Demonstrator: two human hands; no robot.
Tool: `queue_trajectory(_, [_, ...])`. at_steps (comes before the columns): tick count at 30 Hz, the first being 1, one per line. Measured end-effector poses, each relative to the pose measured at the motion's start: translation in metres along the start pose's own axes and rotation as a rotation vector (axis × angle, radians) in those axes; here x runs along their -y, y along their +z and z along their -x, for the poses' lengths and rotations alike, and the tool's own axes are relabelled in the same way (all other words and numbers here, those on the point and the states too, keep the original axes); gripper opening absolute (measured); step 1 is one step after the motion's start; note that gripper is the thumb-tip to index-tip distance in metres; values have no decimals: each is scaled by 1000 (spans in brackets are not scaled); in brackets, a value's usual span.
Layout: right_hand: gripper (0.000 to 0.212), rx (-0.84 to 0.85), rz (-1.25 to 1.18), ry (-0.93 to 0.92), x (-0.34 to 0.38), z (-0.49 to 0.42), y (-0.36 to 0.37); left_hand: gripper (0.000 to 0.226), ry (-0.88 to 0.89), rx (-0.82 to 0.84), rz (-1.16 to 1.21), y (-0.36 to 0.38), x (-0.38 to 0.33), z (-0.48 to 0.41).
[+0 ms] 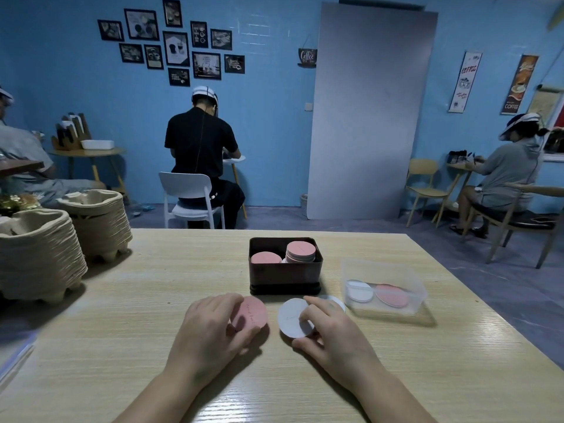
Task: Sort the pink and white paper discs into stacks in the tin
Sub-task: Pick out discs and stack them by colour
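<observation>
A dark brown tin stands mid-table with two stacks of pink discs inside, a low one on the left and a taller one on the right. In front of the tin my left hand grips a small stack of pink discs on the table. My right hand grips white discs, fingers resting on top; another white disc peeks out behind the hand.
A clear plastic box to the right of the tin holds white discs and a pink disc. Stacked pulp cup trays crowd the table's left side. Other people sit at tables behind.
</observation>
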State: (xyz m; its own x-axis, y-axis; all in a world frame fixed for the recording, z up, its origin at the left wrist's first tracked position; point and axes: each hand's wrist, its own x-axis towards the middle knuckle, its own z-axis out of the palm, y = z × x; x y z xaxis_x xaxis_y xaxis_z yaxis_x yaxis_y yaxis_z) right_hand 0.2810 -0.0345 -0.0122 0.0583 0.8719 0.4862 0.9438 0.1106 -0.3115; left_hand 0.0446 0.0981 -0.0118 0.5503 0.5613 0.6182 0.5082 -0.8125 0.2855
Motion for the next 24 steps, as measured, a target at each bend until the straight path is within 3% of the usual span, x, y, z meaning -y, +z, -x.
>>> queue_trajectory(4, [33, 30, 12, -38, 4, -3, 3, 41, 175, -61, 92, 4, -5, 0])
queue_trajectory(8, [43, 41, -69, -100, 12, -5, 9, 37, 310, 18, 93, 9, -6, 0])
queue_trajectory(13, [28, 33, -67, -233, 14, -7, 11, 36, 340, 82, 83, 9, -3, 0])
queue_trajectory(20, [24, -37, -122, -137, 7, -3, 2, 40, 258, 85, 139, -1, -6, 3])
queue_trajectory(24, [26, -37, -136, -143, 10, -3, 1, 31, 269, 66, 130, 5, -3, 2])
